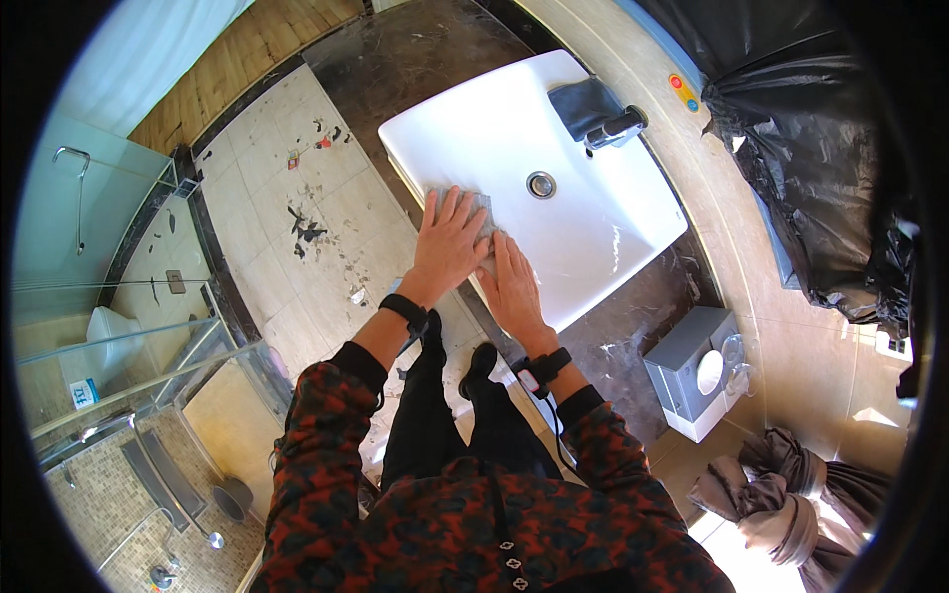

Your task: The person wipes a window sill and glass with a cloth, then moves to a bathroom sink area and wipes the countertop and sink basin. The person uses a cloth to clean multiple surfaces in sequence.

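Note:
A folded grey cloth lies on the near left rim of a white rectangular washbasin. My left hand rests on it, palm down with the fingers spread. Beside it my right hand lies nearly flat, its fingertips touching the cloth's lower right edge. Part of the cloth is hidden under my hands. A metal drain sits in the basin's middle, and a dark chrome faucet stands at its far edge, next to a dark reflection.
A grey tissue box stands on the dark marble counter to the right. Black plastic sheeting hangs on the wall. Dark scraps litter the tiled floor at the left, with a glass shower enclosure beyond. Tied brown curtains hang at lower right.

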`<state>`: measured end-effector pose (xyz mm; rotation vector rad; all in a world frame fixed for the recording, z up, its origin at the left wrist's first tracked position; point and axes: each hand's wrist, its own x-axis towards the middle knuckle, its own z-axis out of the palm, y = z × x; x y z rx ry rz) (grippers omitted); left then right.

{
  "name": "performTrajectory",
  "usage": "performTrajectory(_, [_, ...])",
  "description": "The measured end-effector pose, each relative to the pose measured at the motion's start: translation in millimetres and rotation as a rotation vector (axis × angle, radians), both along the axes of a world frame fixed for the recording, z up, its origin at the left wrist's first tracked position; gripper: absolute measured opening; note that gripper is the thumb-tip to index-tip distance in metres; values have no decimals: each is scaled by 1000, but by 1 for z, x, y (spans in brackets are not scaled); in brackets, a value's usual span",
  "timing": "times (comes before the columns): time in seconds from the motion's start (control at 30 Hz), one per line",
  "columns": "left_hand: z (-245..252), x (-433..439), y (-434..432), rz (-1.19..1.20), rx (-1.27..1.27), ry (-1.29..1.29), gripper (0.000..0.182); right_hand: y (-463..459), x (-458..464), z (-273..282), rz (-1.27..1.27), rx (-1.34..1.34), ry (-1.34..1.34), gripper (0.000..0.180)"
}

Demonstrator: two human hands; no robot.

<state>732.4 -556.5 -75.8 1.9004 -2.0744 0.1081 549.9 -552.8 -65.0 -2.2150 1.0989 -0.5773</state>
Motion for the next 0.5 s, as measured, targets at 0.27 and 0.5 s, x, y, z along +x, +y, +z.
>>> performTrajectory(0.27, [-11, 82, -72, 221, -55, 30, 63, -25, 51, -8, 17, -33, 85, 78])
performTrajectory(0.5, [-27, 38, -66, 469, -237, 782, 82, -29, 58, -8, 8, 60, 182, 77])
